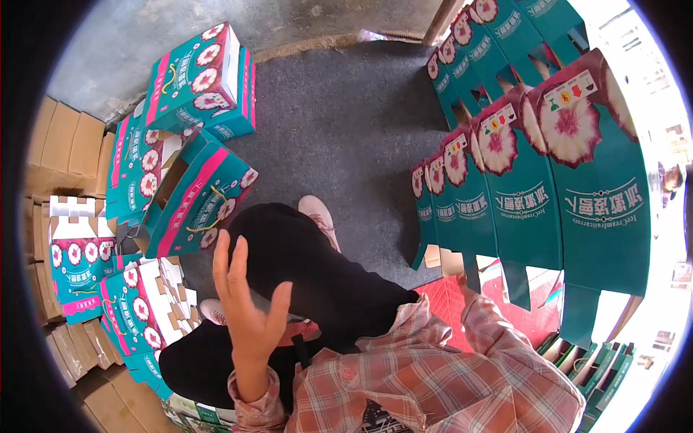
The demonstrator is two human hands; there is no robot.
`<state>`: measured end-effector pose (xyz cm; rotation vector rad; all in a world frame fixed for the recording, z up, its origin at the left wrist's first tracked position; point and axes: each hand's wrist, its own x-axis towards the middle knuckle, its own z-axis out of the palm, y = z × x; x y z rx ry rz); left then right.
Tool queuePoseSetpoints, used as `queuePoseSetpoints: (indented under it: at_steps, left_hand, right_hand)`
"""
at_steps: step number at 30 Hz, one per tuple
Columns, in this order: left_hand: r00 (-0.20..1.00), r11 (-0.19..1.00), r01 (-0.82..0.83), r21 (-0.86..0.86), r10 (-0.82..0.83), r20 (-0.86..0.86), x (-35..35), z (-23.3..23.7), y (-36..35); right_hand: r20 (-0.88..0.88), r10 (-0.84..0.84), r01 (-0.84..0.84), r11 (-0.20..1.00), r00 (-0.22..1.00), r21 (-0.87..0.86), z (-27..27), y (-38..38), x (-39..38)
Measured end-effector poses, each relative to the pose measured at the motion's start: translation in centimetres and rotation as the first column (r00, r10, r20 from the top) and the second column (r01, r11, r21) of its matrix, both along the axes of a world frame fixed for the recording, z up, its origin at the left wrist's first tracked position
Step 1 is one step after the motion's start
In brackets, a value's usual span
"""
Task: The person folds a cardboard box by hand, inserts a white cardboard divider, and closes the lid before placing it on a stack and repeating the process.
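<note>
My left hand (249, 307) is raised over my lap, fingers stretched and thumb apart, with nothing in it. Just beyond its fingertips a teal carton (195, 206) with a pink stripe and yellow cord handle leans by my knee, its top open. My right arm reaches out to the right in a plaid sleeve (484, 317). Only a little of my right hand (468, 286) shows, beside the lower flaps of the standing teal cartons (523, 209); its fingers are too hidden to read.
More teal cartons (195, 79) are stacked by the wall at the left. Partly opened cartons (141, 307) and brown boxes (72, 144) crowd the left side. A red surface (447, 307) lies beside my right sleeve. Grey floor (354, 130) runs between the rows.
</note>
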<state>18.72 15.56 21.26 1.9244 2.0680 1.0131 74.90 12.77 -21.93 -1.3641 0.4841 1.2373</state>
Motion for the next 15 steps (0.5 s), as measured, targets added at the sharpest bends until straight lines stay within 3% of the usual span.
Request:
queuePoseSetpoints:
  at_steps: [1,2,3,4,5,6,7,8,9,10,11,12,13,14,15]
  left_hand:
    - [0.995,1.0,0.012,0.013,-0.013,0.099,-0.7,0.7,-0.6]
    - [0.995,1.0,0.0,0.019,-0.001,0.097,-1.7,1.1,-1.2]
    - [0.997,1.0,-0.019,0.006,0.019,0.079,-2.7,1.6,-1.9]
    - [0.997,0.999,-0.037,-0.008,0.037,0.062,-3.7,2.0,-2.7]
    - [0.998,0.997,-0.063,-0.035,0.064,0.02,-4.8,2.4,-3.3]
    - [0.997,0.997,-0.071,-0.031,0.072,0.021,-5.8,2.6,-4.1]
    - [0.996,0.988,-0.089,-0.13,0.091,0.011,-6.9,2.8,-4.8]
    - [0.994,0.968,-0.109,-0.227,0.112,0.001,-7.8,2.8,-5.4]
    - [0.993,0.964,-0.121,-0.236,0.12,-0.02,-8.7,2.4,-5.7]
    - [0.99,0.961,-0.143,-0.235,0.143,-0.019,-9.4,2.0,-6.1]
    - [0.987,0.944,-0.159,-0.289,0.142,-0.077,-10.1,1.7,-6.6]
    - [0.981,0.923,-0.179,-0.34,0.14,-0.137,-10.8,1.3,-7.1]
    - [0.981,0.939,-0.162,-0.303,0.119,-0.153,-11.5,0.5,-7.4]
    - [0.977,0.934,-0.19,-0.302,0.148,-0.156,-11.9,0.1,-7.7]
    - [0.974,0.931,-0.203,-0.303,0.162,-0.155,-12.0,-0.3,-7.7]
  right_hand:
    - [-0.024,0.021,-0.021,1.0,0.999,-0.017,-1.2,-1.4,0.4]
    - [-0.015,0.164,-0.165,0.98,0.986,-0.108,-1.0,-2.6,0.0]
    - [0.018,0.474,-0.453,0.852,0.881,-0.264,1.4,-2.8,-2.4]
    - [0.002,0.732,-0.664,0.619,0.681,-0.419,3.5,-3.4,-4.7]
    - [0.328,0.926,-0.923,0.279,0.185,-0.267,3.0,-3.9,-5.9]
    - [0.637,0.706,-0.947,-0.173,-0.31,-0.269,1.7,-4.7,-6.5]
    - [0.314,0.152,-0.348,-0.477,-0.937,-0.807,3.3,-2.9,-9.4]
    - [0.565,0.587,-0.813,-0.374,-0.58,-0.446,-0.5,-4.3,-9.6]
    - [0.527,0.85,-0.999,-0.039,-0.029,0.009,-7.2,-5.2,-9.1]
    - [0.528,0.848,-0.998,-0.062,-0.048,0.008,-10.7,-3.2,-9.9]
    - [0.704,0.22,-0.722,-0.395,-0.675,-0.569,-14.2,-1.2,-11.2]
    - [0.245,-0.548,-0.197,-0.146,-0.8,-0.97,-16.1,0.8,-13.2]
    - [0.505,-0.119,-0.441,-0.345,-0.855,-0.828,-6.0,3.5,-17.4]
    - [0.667,0.338,-0.748,-0.311,-0.664,-0.586,8.9,7.0,-23.9]
    - [0.685,0.344,-0.765,-0.254,-0.643,-0.591,12.6,9.5,-27.8]
